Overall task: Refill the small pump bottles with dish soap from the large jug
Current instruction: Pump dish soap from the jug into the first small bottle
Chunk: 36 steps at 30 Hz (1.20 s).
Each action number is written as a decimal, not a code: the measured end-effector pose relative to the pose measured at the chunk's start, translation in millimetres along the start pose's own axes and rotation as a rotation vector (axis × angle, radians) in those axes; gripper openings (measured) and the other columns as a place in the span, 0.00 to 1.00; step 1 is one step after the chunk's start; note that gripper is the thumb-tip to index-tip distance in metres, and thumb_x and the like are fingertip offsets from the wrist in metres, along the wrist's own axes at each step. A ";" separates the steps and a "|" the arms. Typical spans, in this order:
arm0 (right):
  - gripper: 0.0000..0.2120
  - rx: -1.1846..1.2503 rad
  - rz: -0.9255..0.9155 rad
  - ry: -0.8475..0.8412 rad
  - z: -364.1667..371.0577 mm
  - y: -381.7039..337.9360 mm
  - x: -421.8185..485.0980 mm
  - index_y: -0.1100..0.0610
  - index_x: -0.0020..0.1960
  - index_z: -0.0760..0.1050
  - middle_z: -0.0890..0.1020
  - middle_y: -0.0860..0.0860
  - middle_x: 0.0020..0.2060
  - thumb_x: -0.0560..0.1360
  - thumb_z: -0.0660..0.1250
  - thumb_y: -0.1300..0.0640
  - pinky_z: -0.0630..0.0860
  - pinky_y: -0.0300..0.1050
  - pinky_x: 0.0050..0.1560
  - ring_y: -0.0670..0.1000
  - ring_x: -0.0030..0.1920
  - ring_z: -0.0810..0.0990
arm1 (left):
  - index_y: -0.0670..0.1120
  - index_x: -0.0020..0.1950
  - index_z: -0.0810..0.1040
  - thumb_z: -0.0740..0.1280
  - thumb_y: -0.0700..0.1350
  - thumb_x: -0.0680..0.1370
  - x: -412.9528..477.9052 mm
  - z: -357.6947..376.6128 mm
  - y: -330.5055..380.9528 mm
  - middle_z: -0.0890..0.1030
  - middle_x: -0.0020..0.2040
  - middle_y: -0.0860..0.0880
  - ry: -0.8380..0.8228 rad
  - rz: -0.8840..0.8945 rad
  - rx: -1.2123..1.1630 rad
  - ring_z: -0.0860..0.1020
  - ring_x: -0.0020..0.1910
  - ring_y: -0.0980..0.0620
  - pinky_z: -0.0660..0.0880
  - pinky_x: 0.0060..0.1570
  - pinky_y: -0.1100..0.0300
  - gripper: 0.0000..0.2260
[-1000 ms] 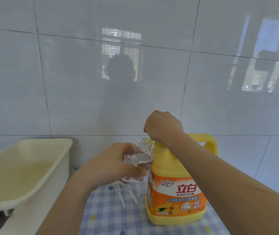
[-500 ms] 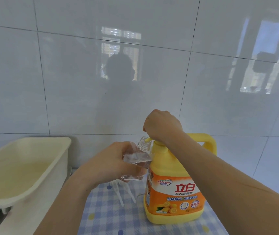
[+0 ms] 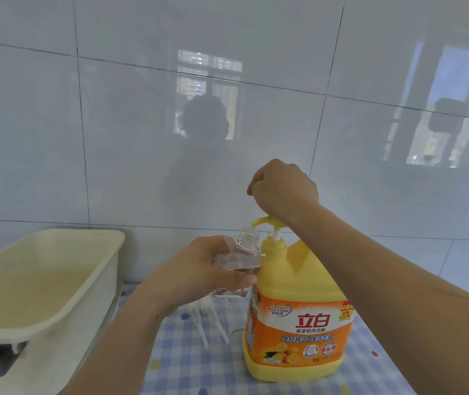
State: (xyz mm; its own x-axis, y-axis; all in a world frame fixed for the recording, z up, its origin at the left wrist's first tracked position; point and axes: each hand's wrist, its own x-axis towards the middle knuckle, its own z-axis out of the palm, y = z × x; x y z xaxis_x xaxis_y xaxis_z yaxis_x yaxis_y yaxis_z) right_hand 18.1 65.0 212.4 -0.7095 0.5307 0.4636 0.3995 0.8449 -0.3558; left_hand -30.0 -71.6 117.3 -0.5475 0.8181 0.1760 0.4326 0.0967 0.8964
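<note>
Pump head (image 3: 267, 222) risen; left hand (image 3: 199, 269) tilts clear bottle (image 3: 237, 265).

Basin (image 3: 56, 280) blocks left; jug (image 3: 299, 323) stands centre (open cloth (image 3: 199, 372) lies between).

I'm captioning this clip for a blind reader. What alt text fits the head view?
A left hand tilts a clear, uncapped small bottle under the pump spout of a yellow dish soap jug, while the right hand rests on the raised pump. Both stand over a blue checked cloth, beside a cream plastic tub.
</note>
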 end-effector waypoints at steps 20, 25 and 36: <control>0.16 -0.087 -0.014 -0.137 18.8 6.3 -1.3 0.54 0.52 0.81 0.82 0.52 0.48 0.72 0.57 0.64 0.72 0.44 0.41 0.55 0.43 0.78 | 0.52 0.51 0.83 0.79 0.50 0.67 -0.8 -2.7 2.5 0.86 0.46 0.54 0.052 -0.012 0.091 0.84 0.47 0.55 0.80 0.55 0.51 0.14; 0.16 -0.072 -0.003 -0.162 29.5 11.6 -5.8 0.54 0.52 0.81 0.81 0.52 0.50 0.73 0.57 0.63 0.71 0.45 0.42 0.55 0.45 0.77 | 0.52 0.49 0.83 0.78 0.44 0.69 -1.6 -4.2 0.5 0.86 0.45 0.54 0.013 -0.028 0.093 0.84 0.45 0.56 0.79 0.52 0.55 0.11; 0.16 -0.076 -0.010 -0.151 28.9 11.4 -6.3 0.54 0.52 0.80 0.81 0.52 0.49 0.73 0.57 0.63 0.70 0.45 0.40 0.55 0.43 0.76 | 0.53 0.55 0.82 0.77 0.42 0.70 -0.3 -2.7 -1.8 0.86 0.49 0.54 -0.049 -0.032 0.055 0.84 0.48 0.56 0.81 0.50 0.59 0.15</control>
State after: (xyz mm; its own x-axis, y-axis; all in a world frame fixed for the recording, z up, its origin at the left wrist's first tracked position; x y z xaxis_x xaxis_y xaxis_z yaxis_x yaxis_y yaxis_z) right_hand 10.4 69.3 182.0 -0.7904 0.5110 0.3379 0.4307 0.8558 -0.2867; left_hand -32.6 -73.6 116.7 -0.5268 0.8405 0.1266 0.4552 0.1532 0.8771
